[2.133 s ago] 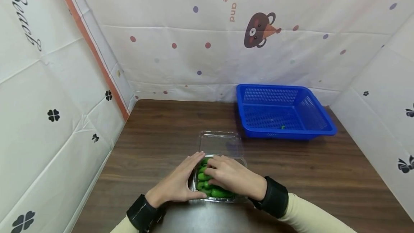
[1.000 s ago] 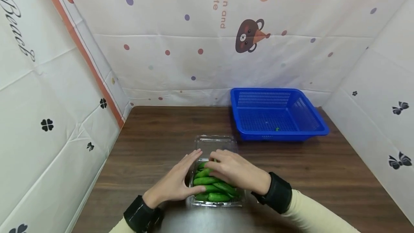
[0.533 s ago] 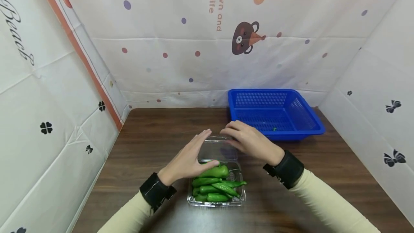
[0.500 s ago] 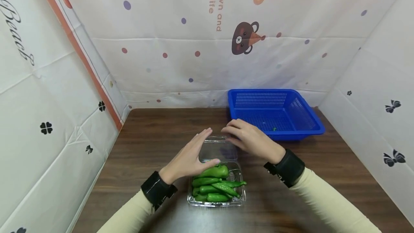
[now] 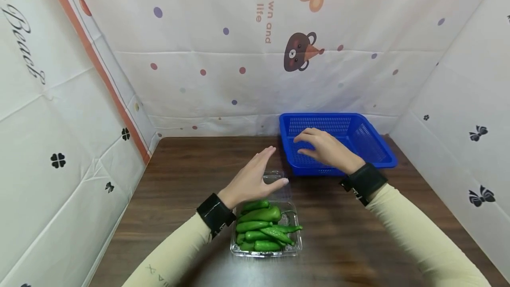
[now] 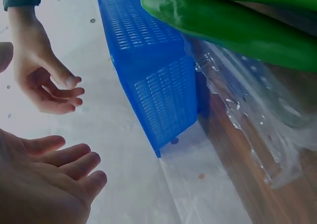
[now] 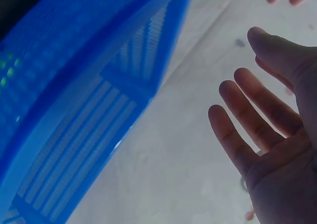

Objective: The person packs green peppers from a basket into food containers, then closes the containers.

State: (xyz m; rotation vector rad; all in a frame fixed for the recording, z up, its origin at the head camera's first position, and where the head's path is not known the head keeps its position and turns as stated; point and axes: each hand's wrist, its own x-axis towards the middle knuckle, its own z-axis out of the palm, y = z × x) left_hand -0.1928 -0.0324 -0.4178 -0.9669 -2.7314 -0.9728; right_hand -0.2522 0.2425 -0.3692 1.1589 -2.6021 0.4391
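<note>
Both hands are raised above the table and hold nothing. The left hand (image 5: 255, 176) hangs over the far end of the clear plastic box (image 5: 266, 251), fingers straight and together, thumb spread, palm turned inward. The right hand (image 5: 324, 147) hovers over the near-left corner of the blue basket (image 5: 382, 147), fingers loosely extended and slightly bent; the wrist views confirm that both palms are bare.

Judgement on the step in hand: the work appears to lie between the box and the basket. To do it well, one hand should steady the light box by its rim before anything is lifted from it — thin clear plastic of this kind is likely to slide or flex. Lifting from the top of the pile is advised, since the contents are stacked loosely and one overhangs the edge.

Containers and contents:
- The clear plastic box sits on the wooden table (image 5: 187, 176) near the person, its hinged lid (image 5: 275, 178) folded back flat on the far side, partly beneath the left hand. It holds a heap of green peppers (image 5: 260, 227); one pepper tip pokes past the right rim.
- The blue basket stands well apart, at the far right against the backdrop. Its visible mesh floor shows nothing in it, though the right hand hides part.
</note>
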